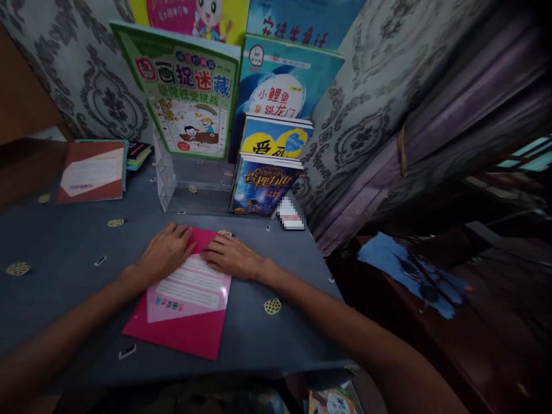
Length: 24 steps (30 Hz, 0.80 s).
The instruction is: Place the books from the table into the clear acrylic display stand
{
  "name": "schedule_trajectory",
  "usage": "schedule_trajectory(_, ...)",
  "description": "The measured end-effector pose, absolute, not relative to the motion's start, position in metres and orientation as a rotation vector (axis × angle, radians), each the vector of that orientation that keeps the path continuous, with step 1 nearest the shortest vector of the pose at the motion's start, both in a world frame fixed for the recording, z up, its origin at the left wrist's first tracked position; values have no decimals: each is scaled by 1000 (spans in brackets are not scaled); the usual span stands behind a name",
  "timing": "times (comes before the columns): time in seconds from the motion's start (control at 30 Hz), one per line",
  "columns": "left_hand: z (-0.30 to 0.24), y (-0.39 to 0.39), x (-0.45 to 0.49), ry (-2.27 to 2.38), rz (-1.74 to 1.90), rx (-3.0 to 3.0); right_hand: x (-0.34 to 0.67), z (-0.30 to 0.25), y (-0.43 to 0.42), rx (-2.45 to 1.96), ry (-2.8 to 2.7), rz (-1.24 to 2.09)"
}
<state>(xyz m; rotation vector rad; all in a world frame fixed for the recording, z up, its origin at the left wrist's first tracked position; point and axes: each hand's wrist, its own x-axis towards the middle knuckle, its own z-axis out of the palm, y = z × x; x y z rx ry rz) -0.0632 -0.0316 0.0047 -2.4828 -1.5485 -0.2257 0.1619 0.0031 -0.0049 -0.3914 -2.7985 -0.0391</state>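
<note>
A pink book (185, 322) lies on the table with its text-covered side up and its lower edge toward me. My left hand (168, 253) rests palm down over the book's upper left edge, its fingers stretched forward and the thumb on the cover. From the other side, my right hand (233, 256) lies across the upper right part, fingers extended over the cover. Neither hand is closed around the book. Both palms are hidden from above.
Beyond my hands stands a clear plastic rack (198, 184) holding a green picture book (194, 92), a blue book (265, 187) and several others. A brown-red book (92, 172) lies at the left. Patterned curtains (357, 109) hang behind; a blue cloth (405, 270) is at the right.
</note>
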Motion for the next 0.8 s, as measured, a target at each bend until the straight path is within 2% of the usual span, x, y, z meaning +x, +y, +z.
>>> schedule_trajectory(0.17, 17, -30, -48, -1548, -97, -2426, 168, -4, -2, -799, -2715, 63)
schedule_trajectory(0.33, 3, -18, -51, -1480, -389, -2573, 155, -12, -27, -1122, -2509, 134)
schedule_trajectory(0.47, -8, -14, -58, -1454, -541, -2602, 155, -12, -31, -1227, -2445, 231)
schedule_trajectory(0.8, -11, -15, -59, -1408, -544, -2609, 167, -10, -24, -1215, -2421, 397)
